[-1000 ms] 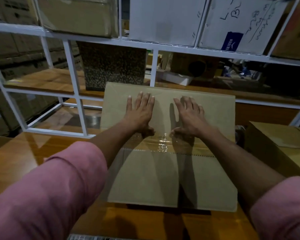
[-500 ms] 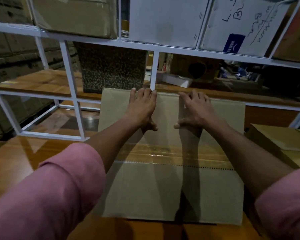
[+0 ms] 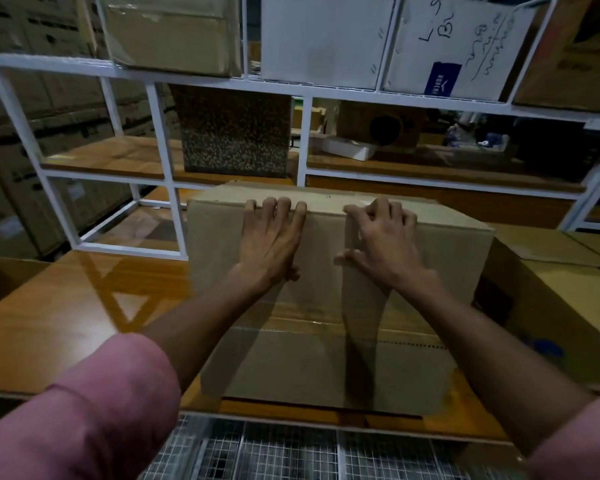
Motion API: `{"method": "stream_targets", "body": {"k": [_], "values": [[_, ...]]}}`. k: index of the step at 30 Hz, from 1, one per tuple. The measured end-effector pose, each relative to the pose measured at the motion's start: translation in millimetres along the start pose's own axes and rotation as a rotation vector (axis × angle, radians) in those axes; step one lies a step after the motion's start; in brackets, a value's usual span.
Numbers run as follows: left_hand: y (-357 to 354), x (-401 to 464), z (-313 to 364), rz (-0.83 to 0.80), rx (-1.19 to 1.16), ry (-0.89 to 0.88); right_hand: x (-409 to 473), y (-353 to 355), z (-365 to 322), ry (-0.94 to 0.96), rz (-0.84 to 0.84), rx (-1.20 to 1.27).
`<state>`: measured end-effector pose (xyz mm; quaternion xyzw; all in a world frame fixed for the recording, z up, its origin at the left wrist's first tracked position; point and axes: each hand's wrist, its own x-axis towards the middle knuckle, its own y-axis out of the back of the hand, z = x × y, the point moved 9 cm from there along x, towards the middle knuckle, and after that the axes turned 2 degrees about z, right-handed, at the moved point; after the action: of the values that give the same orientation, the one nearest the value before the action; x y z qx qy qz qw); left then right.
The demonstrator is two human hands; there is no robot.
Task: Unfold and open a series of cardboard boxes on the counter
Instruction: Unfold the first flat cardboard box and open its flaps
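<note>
Cardboard box (image 3: 326, 306): frame centre, on counter (image 3: 66, 306). Left hand (image 3: 271, 240), right hand (image 3: 383, 244): fingers hooked over its far top edge, gripping. Second box (image 3: 555, 285) adjoins right; bare counter left.

Both arms extend forward (pink sleeves at the upper arms). Left hand (image 3: 269, 239) and right hand (image 3: 383, 242) lie palm-down side by side, fingertips curled over a far edge.
</note>
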<state>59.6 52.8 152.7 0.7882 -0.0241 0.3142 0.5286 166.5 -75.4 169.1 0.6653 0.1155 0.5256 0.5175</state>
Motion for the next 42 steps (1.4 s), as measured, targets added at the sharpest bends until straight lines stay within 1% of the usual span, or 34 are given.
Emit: {"method": "stream_targets", "body": {"k": [5,7,10,12,15,17,20,22,24,26,29,31,33,37,42], "values": [[-2.6,-49.8,11.2,-0.012,-0.016,0.008,-42.6,1.5,-11.6,0.072,-0.065,0.046],[-4.3,-61.8,12.8,0.001,-0.057,0.007,-54.9,4.6,-13.9,0.087,-0.079,0.085],[10.2,-58.3,10.0,0.079,-0.136,0.003,-50.5,16.5,-6.0,-0.009,-0.078,0.284],[21.3,-48.7,6.9,0.108,-0.157,0.005,-36.0,19.7,2.4,-0.079,-0.08,0.351],[31.6,-31.2,-0.3,0.111,-0.205,0.021,-13.6,15.0,26.6,-0.227,-0.089,0.318],[33.6,-18.0,-7.4,0.11,-0.224,0.04,-3.6,3.2,40.1,-0.271,-0.163,0.225],[30.3,3.5,-21.4,0.098,-0.217,0.056,9.6,-13.6,55.1,-0.263,-0.274,0.178],[24.6,18.6,-32.0,0.083,-0.198,0.066,17.1,-23.9,60.0,-0.207,-0.346,0.146],[15.6,35.1,-33.8,0.03,-0.155,0.021,20.0,-33.7,63.2,-0.164,-0.403,0.112],[4.9,46.9,-32.9,-0.026,-0.19,-0.001,18.4,-40.2,66.4,-0.165,-0.42,0.121],[-12.7,50.4,-38.2,-0.104,-0.367,0.063,12.0,-40.2,66.7,-0.182,-0.402,0.18],[-19.9,43.7,-40.2,-0.143,-0.38,0.071,6.8,-34.4,62.8,-0.178,-0.386,0.195],[-17.4,31.6,-38.0,-0.148,-0.367,0.047,-1.8,-26.5,57.2,-0.168,-0.371,0.195],[9.3,-4.3,-30.3,-0.07,-0.387,0.01,-34.6,2.3,44.4,-0.168,-0.274,0.182],[48.5,-65.6,-17.3,0.093,-0.394,-0.031,-85.2,39.7,23.5,-0.156,-0.154,0.145]]}}
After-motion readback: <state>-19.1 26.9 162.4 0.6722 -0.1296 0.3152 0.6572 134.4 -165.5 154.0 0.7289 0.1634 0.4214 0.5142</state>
